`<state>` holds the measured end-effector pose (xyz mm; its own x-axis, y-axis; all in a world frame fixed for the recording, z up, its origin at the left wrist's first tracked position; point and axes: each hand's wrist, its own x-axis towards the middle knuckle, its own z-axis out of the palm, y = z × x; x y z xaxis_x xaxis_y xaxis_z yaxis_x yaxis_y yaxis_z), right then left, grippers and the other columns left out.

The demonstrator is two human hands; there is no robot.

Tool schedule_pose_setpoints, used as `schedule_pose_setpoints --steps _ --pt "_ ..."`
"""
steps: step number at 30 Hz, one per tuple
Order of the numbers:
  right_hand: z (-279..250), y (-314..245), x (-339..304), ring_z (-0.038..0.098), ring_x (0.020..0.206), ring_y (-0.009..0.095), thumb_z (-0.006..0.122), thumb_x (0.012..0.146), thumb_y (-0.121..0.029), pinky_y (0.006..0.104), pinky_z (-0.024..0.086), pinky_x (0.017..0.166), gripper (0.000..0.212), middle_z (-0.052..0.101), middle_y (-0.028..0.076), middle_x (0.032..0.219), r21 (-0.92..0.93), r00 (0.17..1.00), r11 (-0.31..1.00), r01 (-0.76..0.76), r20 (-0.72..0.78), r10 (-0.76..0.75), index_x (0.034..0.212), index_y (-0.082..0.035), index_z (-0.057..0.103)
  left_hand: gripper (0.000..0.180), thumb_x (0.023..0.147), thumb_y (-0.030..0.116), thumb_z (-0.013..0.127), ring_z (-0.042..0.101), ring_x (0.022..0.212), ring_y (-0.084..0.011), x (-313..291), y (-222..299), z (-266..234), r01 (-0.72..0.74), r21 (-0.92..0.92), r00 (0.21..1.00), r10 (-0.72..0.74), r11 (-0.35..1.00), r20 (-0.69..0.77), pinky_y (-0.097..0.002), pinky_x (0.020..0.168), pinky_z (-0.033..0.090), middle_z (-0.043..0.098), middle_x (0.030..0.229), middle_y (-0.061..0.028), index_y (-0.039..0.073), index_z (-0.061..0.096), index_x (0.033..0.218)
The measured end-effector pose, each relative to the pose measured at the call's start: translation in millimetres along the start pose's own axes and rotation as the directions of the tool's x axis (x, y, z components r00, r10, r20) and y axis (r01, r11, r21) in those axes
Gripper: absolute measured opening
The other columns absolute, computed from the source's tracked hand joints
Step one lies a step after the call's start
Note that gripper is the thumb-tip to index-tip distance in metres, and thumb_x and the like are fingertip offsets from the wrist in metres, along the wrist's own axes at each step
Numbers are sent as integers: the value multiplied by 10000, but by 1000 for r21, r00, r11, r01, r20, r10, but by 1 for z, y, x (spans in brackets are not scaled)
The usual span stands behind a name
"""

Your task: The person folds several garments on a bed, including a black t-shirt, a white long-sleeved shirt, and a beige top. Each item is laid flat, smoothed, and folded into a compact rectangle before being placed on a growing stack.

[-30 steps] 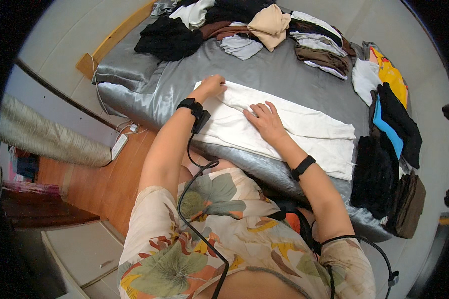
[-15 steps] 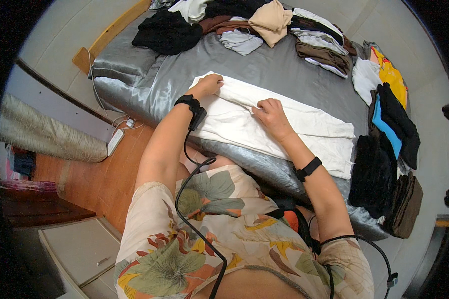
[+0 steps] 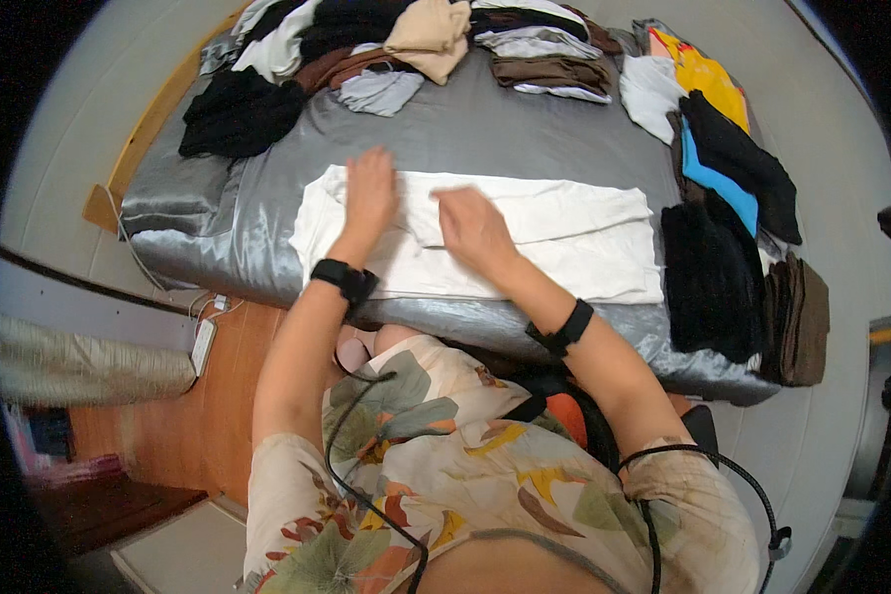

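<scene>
A white garment [image 3: 564,233] lies folded into a long strip across the near side of the bed, with a crease along its middle and wrinkles at its left end. My left hand [image 3: 370,196] is over that left part, fingers pointing to the far side and smeared by motion. My right hand [image 3: 473,228] is beside it to the right, above the middle crease, its fingers bent and blurred. Whether either hand grips the cloth cannot be made out. Each wrist wears a black band.
The bed has a shiny grey sheet [image 3: 465,139]. Folded clothes line its far side, among them a beige piece [image 3: 428,40] and a black heap [image 3: 240,111]. At the right lie black garments [image 3: 715,282], a blue one [image 3: 720,183] and brown ones [image 3: 797,322]. A power strip [image 3: 203,346] lies on the floor.
The view has turned, so the bed and garment appear further left and more level. My left hand has come off the garment's far left edge, and my right hand has moved closer to it.
</scene>
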<state>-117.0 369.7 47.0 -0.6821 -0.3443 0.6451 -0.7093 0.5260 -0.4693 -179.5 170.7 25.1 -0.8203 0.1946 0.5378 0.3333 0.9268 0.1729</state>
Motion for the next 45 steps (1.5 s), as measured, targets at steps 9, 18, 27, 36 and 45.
schedule_pose_setpoints --steps 9,18,27,36,45 --pt "-64 102 -51 44 1405 456 274 968 -476 740 71 1015 579 95 155 1557 -781 592 465 -416 155 791 1490 -235 213 509 959 490 322 78 1438 -333 -60 114 3 -27 131 839 -49 991 542 -755 1011 -10 145 1566 -4 383 270 1454" --pt "-157 174 -116 251 1323 421 419 947 -349 649 259 999 462 235 210 1468 -514 568 338 -788 -397 721 1369 -161 430 558 921 558 388 149 1422 -349 -68 109 10 -71 79 910 32 994 413 -764 995 23 227 1542 -50 353 331 1437" --pt "-187 219 -121 467 1092 375 707 782 -365 477 409 910 459 516 219 1131 -228 519 467 -854 -424 743 1066 -27 581 681 863 685 390 148 1428 -318 -69 113 8 -58 111 896 2 992 445 -729 1030 16 238 1539 -50 336 327 1444" --pt "-210 236 -134 530 601 163 713 699 -87 325 422 510 164 574 45 706 409 393 515 -753 -349 851 784 -41 581 646 880 683 354 155 1427 -320 -70 107 18 -46 132 893 -18 990 450 -703 1055 36 226 1543 -37 376 298 1445" --pt "-181 165 -105 511 1089 396 568 877 -225 492 417 910 366 481 228 1268 -700 812 425 -575 -423 402 1204 -64 542 773 824 749 374 98 1432 -354 -55 111 0 -28 59 797 -14 998 604 -754 1006 -13 196 1549 -74 307 311 1455"
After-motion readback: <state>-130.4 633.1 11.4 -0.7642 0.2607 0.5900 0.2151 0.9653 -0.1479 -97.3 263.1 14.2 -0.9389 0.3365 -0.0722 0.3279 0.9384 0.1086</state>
